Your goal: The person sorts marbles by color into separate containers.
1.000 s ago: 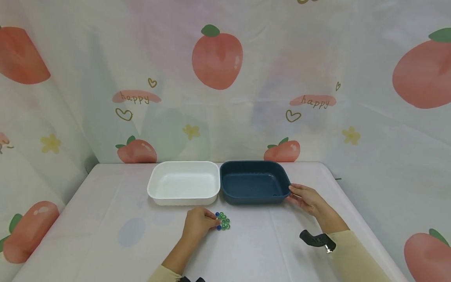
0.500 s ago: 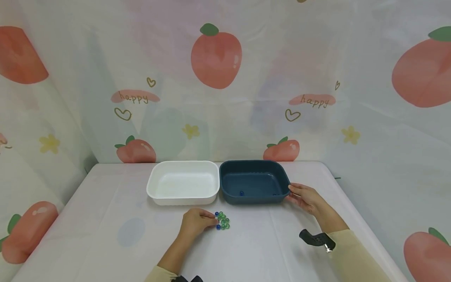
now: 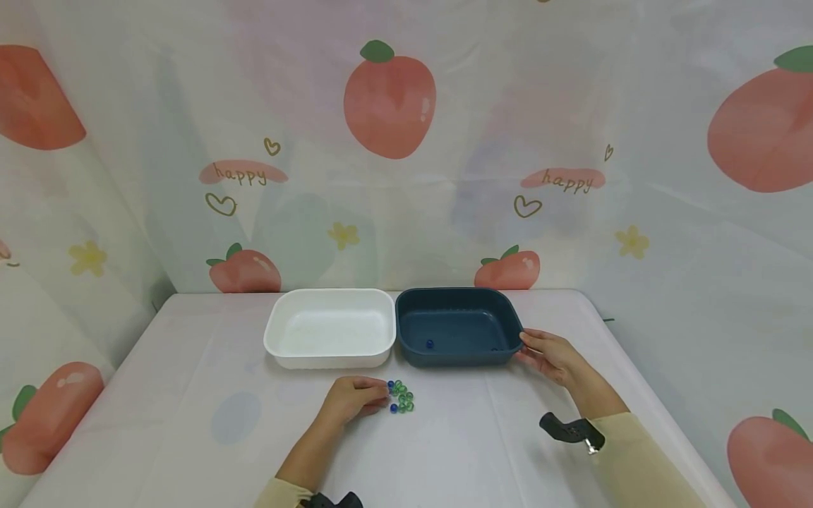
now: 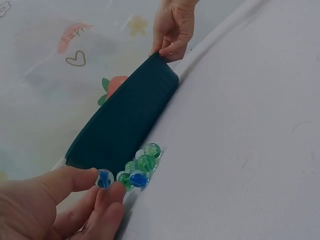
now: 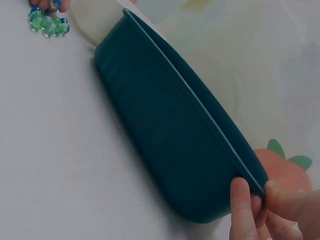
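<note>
My left hand (image 3: 353,398) pinches a blue-streaked glass marble (image 4: 104,178) at its fingertips, hidden in the head view. Just right of those fingers, a small cluster of green marbles (image 3: 406,397) lies on the cloth. Two blue marbles sit at its left side, a far one (image 3: 390,384) and a near one (image 3: 394,408). My right hand (image 3: 551,358) grips the right end of a dark blue basin (image 3: 464,358), thumb and fingers on its rim. Inside the basin rests a blue marble (image 3: 430,343); a second small blue spot by the right front corner is too faint to tell.
A white basin (image 3: 330,362) stands directly left of the dark one, with nothing seen inside. Both are near the back edge of a table (image 3: 190,423) covered in white cloth. Behind hangs a peach-printed curtain (image 3: 444,197).
A blue marble has appeared in the dark basin and rolled slightly left. My left hand has drawn back a little leftward from the cluster. The right hand keeps its place.
</note>
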Demonstrator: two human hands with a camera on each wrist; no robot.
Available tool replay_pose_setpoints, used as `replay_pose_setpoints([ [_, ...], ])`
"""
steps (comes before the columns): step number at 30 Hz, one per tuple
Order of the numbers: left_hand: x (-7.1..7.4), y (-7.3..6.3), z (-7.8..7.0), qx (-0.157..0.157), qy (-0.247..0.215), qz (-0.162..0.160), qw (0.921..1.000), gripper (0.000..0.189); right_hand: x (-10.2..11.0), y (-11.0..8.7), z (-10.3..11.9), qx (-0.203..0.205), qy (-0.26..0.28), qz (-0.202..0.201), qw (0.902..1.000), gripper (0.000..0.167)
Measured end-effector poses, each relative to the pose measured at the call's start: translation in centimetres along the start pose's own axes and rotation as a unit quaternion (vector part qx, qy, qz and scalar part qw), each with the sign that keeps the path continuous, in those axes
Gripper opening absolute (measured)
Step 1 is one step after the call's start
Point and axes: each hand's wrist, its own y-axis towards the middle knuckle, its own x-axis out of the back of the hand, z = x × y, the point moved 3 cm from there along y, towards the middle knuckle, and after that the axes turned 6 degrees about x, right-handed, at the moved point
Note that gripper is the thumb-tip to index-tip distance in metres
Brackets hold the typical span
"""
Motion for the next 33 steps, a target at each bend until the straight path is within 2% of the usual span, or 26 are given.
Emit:
replay_pose_setpoints([
  [8,0.0,-0.3,-0.2,0.031,-0.086,0.033,0.9952,0.028,0.0,-0.1,-0.1,0.0,0.002,0.001,1.0,0.061],
  [13,0.0,-0.5,-0.4,0.034,-0.113,0.048,0.9919,0.027,0.0,-0.1,-0.1,0.002,0.006,0.003,1.0,0.06],
  [23,0.0,-0.5,-0.5,0.028,-0.136,0.062,0.9884,0.028,0.0,0.0,-0.1,-0.005,0.004,-0.006,1.0,0.061],
  [33,0.0,-0.3,-1.1,0.014,-0.135,0.064,0.9887,0.032,0.0,-0.1,0.0,-0.005,0.002,-0.004,1.0,0.06],
])
